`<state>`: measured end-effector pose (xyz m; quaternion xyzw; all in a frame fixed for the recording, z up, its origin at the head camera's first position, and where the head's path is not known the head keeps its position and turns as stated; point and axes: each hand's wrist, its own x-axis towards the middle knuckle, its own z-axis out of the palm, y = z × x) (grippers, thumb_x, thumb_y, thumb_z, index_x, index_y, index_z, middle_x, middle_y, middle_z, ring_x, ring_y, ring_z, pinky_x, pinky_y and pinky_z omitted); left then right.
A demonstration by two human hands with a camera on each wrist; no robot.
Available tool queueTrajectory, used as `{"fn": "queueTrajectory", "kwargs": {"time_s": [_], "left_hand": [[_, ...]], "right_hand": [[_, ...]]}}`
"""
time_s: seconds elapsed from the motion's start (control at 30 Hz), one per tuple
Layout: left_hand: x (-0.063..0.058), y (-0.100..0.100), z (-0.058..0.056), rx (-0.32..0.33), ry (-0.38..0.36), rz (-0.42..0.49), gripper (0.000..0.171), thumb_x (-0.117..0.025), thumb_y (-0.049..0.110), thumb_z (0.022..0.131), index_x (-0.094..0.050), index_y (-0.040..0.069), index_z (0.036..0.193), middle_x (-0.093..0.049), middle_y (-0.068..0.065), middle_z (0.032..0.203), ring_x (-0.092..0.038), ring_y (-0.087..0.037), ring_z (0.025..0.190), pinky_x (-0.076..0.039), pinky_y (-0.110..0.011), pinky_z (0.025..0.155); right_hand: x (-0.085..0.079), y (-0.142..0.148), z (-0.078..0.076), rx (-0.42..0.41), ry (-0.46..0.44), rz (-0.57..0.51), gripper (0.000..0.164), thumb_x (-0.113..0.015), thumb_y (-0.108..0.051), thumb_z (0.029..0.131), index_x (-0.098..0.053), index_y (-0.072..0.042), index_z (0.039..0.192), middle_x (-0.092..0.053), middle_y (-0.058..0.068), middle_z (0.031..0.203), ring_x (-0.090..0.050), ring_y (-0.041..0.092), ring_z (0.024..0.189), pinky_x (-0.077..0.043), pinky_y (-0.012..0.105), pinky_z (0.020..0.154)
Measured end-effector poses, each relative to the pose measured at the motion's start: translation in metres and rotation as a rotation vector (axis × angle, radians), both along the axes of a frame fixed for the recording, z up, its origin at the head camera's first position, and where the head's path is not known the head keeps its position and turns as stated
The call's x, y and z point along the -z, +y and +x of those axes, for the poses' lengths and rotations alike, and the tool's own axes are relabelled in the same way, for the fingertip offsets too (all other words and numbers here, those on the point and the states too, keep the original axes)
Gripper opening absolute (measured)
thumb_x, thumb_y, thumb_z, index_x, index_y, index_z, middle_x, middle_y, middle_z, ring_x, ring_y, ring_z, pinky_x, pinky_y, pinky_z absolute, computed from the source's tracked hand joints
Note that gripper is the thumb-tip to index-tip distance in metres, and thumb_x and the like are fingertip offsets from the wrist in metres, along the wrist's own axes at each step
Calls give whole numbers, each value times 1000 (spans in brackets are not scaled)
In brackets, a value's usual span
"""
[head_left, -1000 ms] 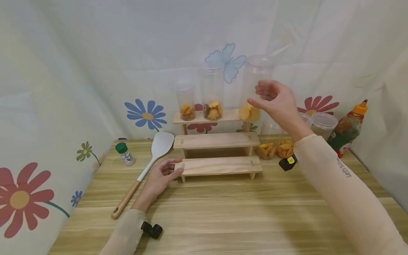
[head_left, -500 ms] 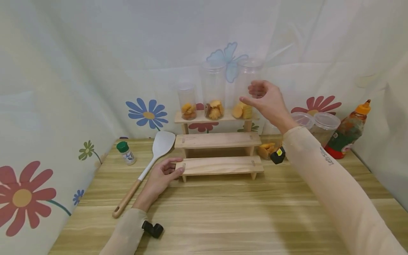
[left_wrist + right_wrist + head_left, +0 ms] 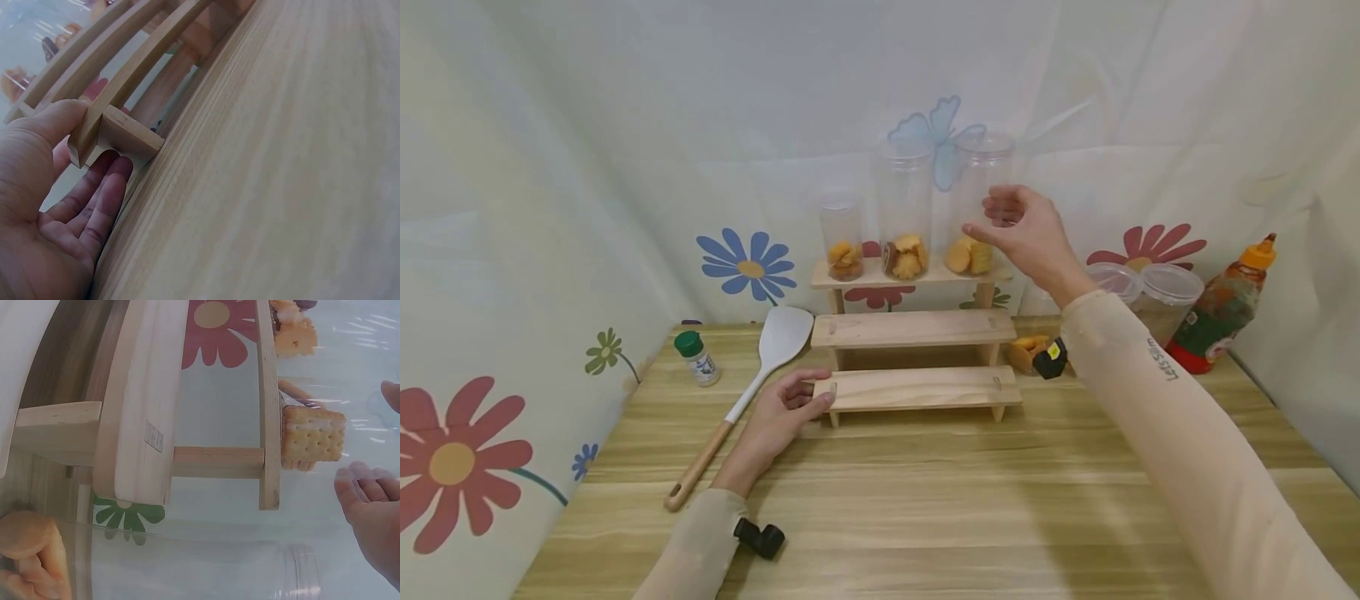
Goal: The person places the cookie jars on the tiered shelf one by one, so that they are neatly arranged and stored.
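clear biscuit jar (image 3: 977, 179) in the right hand (image 3: 1032, 236)

1.0 s ago to now | upper right of centre: right hand (image 3: 1026, 233) is shifting left, its clear jar (image 3: 970, 204) following along the top shelf (image 3: 937, 271) | right of centre: sleeve (image 3: 1112, 333) is covering more cookies

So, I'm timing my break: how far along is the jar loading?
Done, it seems: the small jar and middle jar stand on the top shelf. In hand: a third jar on that shelf, the right hand curled round it; the left hand grips the rack. Apparently left: more jars on the table to the right, with both lower shelves bearing none.
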<state>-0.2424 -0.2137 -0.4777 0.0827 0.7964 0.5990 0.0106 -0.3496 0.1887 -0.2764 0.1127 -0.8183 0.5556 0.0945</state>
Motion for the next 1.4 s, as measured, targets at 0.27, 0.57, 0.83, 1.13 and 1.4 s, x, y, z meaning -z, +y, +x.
{"fn": "queueTrajectory", "kwargs": {"time_s": [0.27, 0.57, 0.83, 1.13, 1.4], "left_hand": [[0, -1, 0, 2, 5, -2, 45, -85, 27, 103, -72, 11, 143, -74, -17, 117, -71, -22, 102, -56, -26, 84], [1, 0, 0, 9, 5, 3, 45, -84, 26, 103, -72, 10, 144, -75, -18, 116, -72, -20, 100, -57, -26, 84], [2, 0, -2, 11, 4, 11, 45, -84, 26, 103, -72, 10, 144, -74, -18, 116, -72, -19, 99, -57, -26, 83], [2, 0, -2, 6, 6, -5, 45, -84, 27, 103, -72, 11, 144, -74, -17, 116, -70, -21, 102, -56, -26, 84], [1, 0, -2, 5, 6, -6, 44, -84, 27, 103, -73, 12, 143, -73, -16, 116, -70, -22, 102, -56, -26, 83]], "right_hand": [[-2, -1, 3, 11, -49, 47, 87, -88, -36, 99, -43, -6, 167, -54, 14, 164, -53, 30, 149, -42, 45, 126], [1, 4, 18, 51, -8, 85, 99, -90, -42, 97, -36, -11, 173, -49, 12, 170, -49, 31, 155, -37, 45, 130], [-2, 22, 43, 77, 119, -25, 94, -89, -35, 98, -38, -10, 173, -52, 11, 169, -52, 29, 154, -38, 42, 129], [11, 60, 79, 183, 208, -98, 84, -89, -25, 98, -46, -18, 170, -57, 7, 164, -56, 23, 149, -42, 30, 124], [22, 98, 108, 305, 196, -130, 83, -89, -15, 97, -48, -24, 168, -58, -2, 161, -55, 14, 141, -46, 9, 105]]}}
